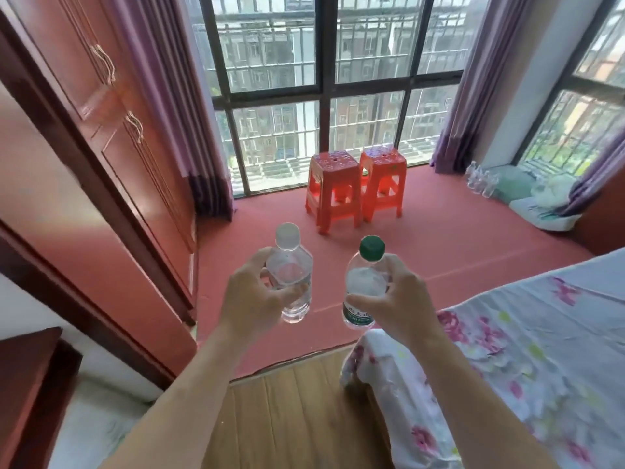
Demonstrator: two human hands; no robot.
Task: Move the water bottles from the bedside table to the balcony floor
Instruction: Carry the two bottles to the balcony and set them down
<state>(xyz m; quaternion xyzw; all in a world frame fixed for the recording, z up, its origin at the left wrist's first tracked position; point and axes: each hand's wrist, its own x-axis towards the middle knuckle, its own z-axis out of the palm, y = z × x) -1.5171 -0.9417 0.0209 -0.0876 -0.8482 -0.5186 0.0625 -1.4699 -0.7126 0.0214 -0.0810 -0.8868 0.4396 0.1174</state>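
Head view, mid-frame: left hand [252, 296] wrapped round clear-cap bottle [291, 279], right hand [399, 299] round green-cap bottle [363, 286], both held above red balcony floor [473, 238]. Risk: slip w/ loose fingertip grip.

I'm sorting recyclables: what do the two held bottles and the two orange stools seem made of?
Clear-capped bottle and green-capped bottle: thin transparent plastic, glossy, see-through walls. Orange stools: probably moulded plastic, shiny, with a perforated pattern on the seats.
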